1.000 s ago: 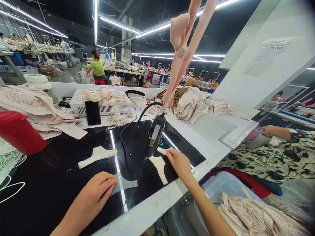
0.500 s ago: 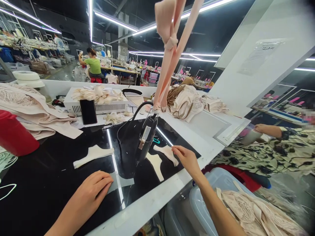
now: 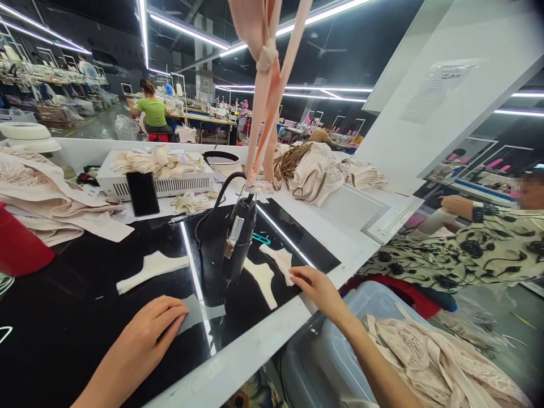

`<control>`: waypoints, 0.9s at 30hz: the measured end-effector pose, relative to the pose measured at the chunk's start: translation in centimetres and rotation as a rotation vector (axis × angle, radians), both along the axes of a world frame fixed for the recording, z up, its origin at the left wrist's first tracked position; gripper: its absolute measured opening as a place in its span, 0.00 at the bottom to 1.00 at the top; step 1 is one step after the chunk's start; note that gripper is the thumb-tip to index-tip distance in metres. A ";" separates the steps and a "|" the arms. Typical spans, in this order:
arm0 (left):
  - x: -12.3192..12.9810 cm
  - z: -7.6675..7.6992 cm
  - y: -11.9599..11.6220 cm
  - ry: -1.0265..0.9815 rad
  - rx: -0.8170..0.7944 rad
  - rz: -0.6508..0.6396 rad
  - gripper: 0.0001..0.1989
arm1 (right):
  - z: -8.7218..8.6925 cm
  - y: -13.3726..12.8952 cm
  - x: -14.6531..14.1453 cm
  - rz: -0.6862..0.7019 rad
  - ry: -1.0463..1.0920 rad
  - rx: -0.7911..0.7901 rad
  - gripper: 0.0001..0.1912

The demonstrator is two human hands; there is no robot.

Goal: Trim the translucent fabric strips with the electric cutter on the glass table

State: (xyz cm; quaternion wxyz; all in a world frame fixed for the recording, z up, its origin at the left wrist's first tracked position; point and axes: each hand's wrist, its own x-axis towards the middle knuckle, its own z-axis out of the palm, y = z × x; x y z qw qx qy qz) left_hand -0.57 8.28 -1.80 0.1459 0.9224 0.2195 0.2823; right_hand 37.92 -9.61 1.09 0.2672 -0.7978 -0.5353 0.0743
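Note:
My left hand [image 3: 149, 330] rests low on the black work surface, fingers together and bent over one end of a grey translucent strip-shaped piece [image 3: 199, 314]. The strip's far end shows past my fingertips. My right hand [image 3: 317, 288] is at the right edge of a white curved fabric piece [image 3: 278, 262], thumb and forefinger slightly apart; contact is hard to make out. Between my hands, a black handheld tool [image 3: 238, 241] hangs from knotted pink fabric bands [image 3: 266, 85]. A cream cut piece [image 3: 262, 280] lies beside it; a similar cream piece [image 3: 153, 271] lies to the left.
A phone [image 3: 143, 194] leans against a white vented box [image 3: 182, 182] topped with cream pieces. A teal clip-like item [image 3: 260, 238] lies behind the tool. Garments [image 3: 317, 173] are piled at the back. A red container [image 3: 21, 243] stands left; a blue-grey bin [image 3: 335, 340] sits right, near another person's patterned sleeve [image 3: 476, 243].
My right hand has slid down the white piece's edge toward me, its fingers loosening. My left hand stays on the grey strip. The view has shifted slightly.

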 end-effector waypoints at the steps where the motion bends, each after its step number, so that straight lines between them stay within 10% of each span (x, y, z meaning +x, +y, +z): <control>1: 0.0 0.0 0.0 0.002 0.000 -0.001 0.15 | 0.1 0.1 -0.2 0.008 -0.017 -0.006 0.12; 27: 0.1 0.5 -0.3 0.005 -0.028 -0.001 0.15 | 0.9 -0.9 -0.7 0.131 -0.209 -0.076 0.12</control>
